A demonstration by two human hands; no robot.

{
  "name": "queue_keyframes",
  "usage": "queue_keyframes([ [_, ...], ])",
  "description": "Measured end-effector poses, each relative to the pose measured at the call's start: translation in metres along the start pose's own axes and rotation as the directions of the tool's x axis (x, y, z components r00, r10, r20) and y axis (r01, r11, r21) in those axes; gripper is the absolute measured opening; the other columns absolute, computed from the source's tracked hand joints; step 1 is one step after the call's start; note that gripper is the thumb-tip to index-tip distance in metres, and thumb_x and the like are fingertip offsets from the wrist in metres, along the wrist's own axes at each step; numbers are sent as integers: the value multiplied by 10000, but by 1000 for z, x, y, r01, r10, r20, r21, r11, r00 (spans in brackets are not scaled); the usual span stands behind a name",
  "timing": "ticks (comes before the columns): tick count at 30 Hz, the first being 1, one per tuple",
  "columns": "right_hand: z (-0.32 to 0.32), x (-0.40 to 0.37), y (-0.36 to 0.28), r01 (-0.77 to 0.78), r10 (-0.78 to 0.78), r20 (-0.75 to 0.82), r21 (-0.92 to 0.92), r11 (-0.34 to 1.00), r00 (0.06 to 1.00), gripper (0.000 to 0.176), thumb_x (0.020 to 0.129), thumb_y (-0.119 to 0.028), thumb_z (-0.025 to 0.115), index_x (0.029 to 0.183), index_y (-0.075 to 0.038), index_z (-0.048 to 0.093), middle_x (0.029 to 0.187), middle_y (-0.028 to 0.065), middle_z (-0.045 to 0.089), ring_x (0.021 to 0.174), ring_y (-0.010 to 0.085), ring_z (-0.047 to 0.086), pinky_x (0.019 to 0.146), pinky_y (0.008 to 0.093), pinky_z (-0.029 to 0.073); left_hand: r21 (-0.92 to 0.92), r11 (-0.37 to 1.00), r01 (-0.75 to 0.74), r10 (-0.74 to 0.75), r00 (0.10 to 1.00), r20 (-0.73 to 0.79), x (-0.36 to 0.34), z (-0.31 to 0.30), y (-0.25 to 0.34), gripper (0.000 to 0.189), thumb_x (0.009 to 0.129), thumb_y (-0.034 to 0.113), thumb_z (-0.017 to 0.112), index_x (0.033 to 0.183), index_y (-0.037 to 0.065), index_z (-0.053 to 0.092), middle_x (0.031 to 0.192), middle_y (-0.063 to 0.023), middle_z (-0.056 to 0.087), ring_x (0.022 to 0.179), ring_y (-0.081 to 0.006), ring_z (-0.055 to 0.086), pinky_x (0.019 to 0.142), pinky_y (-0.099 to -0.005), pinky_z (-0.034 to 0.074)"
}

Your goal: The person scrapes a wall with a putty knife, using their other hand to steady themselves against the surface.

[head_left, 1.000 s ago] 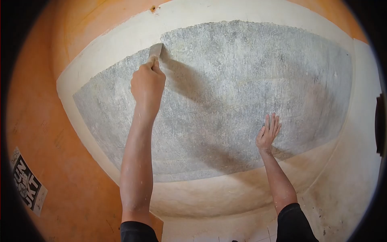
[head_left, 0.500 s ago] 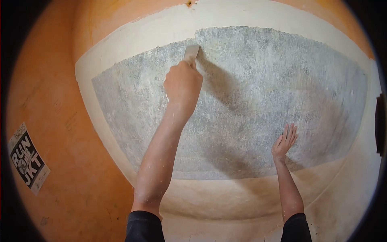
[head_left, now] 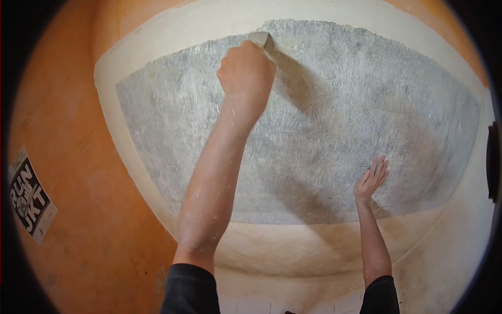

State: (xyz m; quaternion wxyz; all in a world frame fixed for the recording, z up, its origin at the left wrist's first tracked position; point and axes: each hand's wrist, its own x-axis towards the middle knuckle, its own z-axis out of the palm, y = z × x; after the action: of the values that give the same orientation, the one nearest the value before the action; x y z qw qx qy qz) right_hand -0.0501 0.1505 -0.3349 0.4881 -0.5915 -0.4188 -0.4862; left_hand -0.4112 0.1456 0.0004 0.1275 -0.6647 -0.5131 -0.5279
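Note:
My left hand (head_left: 246, 73) is closed in a fist around a scraper, most of its handle hidden by the fingers. The scraper's flat metal blade (head_left: 260, 37) sits at the upper edge of a rough grey patch (head_left: 324, 99) on the wall, where it meets a smooth cream border (head_left: 172, 36). Lower down on the right, my right hand (head_left: 371, 179) lies flat against the grey patch, fingers stretched upward and holding nothing. Small pale flecks dot both forearms.
An orange wall (head_left: 78, 172) runs along the left, with a black-and-white sticker (head_left: 32, 199) on it. Beneath the grey patch is a curved cream surface (head_left: 282, 256). A dark object (head_left: 492, 162) stands at the far right edge.
My left hand and the scraper have moved up and slightly right, and the blade is now tilted more sideways. My right hand stays against the wall. The view has shifted slightly.

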Motion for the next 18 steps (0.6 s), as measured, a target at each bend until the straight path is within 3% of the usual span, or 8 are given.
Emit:
queue_keyframes([
  [3,9,3,0,-12,12,-37,7,1000,999,516,1043,-285,272,1485,-55,404,1572,179,311,1471,398,212,1159,603,96,-26,999,27,-27,999,30,5,1,-2,310,944,266,519,1066,78,732,987,-223,710,947,-403,680,834,-468,540],
  [5,7,3,1,8,-6,-55,28,1000,998,518,1046,-296,276,1484,-53,405,1572,179,312,1470,400,212,1158,607,95,-44,999,-28,25,998,-66,15,-1,-1,319,953,282,527,1093,85,735,974,-220,716,924,-383,695,814,-466,549],
  [10,5,2,-1,-8,9,-49,15,1000,999,515,1046,-296,283,1482,-54,409,1569,176,319,1469,399,216,1156,610,104,-74,997,7,-4,1000,31,4,-4,-6,335,945,271,527,1057,23,722,952,-233,714,926,-392,694,831,-464,548],
  [14,1,5,-7,-17,18,-33,15,1000,999,510,1044,-287,293,1484,-56,407,1565,180,324,1468,403,215,1154,615,106,-53,999,-1,-2,998,-65,9,-5,-3,333,954,284,534,1067,37,727,990,-224,715,952,-379,693,846,-463,544],
  [16,3,3,-5,-6,6,-27,11,1000,1000,509,1044,-286,294,1485,-57,405,1565,183,321,1468,404,215,1154,616,106,-74,995,-60,56,997,-55,1,-3,-7,217,870,108,574,962,-39,705,966,-225,709,914,-363,704,781,-435,565],
  [18,8,6,-1,-2,2,-42,1,1000,999,509,1044,-285,294,1487,-59,403,1566,186,318,1467,405,216,1153,617,105,-99,994,-38,33,998,-49,12,-8,-2,266,902,188,562,1013,1,716,998,-228,707,951,-378,691,822,-450,550],
])
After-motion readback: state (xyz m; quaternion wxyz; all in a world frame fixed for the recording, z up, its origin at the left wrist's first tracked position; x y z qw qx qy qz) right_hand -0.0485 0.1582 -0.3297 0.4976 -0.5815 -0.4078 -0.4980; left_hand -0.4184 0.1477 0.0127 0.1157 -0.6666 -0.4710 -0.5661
